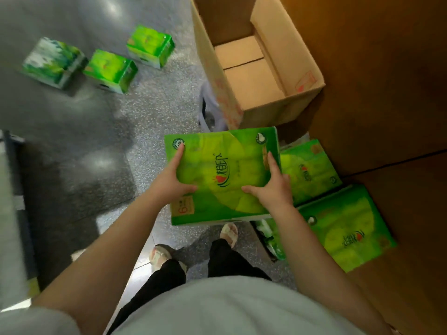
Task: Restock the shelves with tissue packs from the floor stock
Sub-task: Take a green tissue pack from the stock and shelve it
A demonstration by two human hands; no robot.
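we've got a big green tissue pack [222, 177] up in both hands, held flat over the floor [101, 146] in front of our feet — left hand [173, 178] on its left edge, right hand [272, 186] on its right edge, each grip wrapped onto the pack with the thumb on the printed top face and a forefinger stretched along the side. more of the same packs lie just beside us on the right, one [308, 171] partly under the held pack in this view and another [348, 228] nearer our feet, both against the brown cardboard [387, 93]. an opened cardboard box [256, 68] sits beyond them, and three smaller green packs [106, 68] wait well apart on the floor to the left. no shelf shows clearly here, so we'd judge this as the carry step — keep the pack level, squeeze evenly from both sides since the soft wrap will likely give, and step wide of the packs by our right foot as we turn toward the shelves
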